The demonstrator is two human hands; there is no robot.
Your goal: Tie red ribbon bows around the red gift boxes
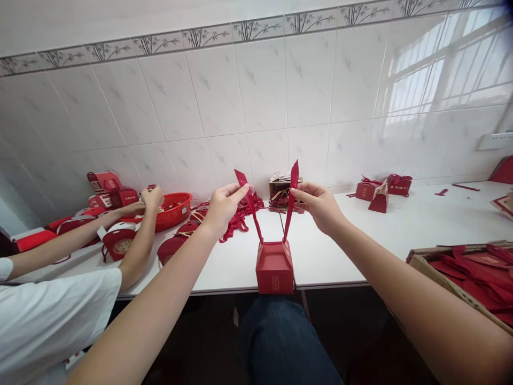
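A small red gift box (274,270) with gold print stands upright at the front edge of the white table, just above my knee. Two ends of a dark red ribbon (286,227) rise from its top in a V. My left hand (225,206) pinches the left end between thumb and fingers, with the tip sticking out above. The right end is pinched in my right hand (318,206), its pointed tip standing up past the fingers. Both ribbon ends look taut.
Loose ribbons (239,219) lie behind my left hand, near a small open carton (279,191). Finished-looking boxes (379,192) sit back right; a cardboard carton (425,262) of red pieces is front right. At left, a co-worker's hands (152,198) work by an orange basin (174,214).
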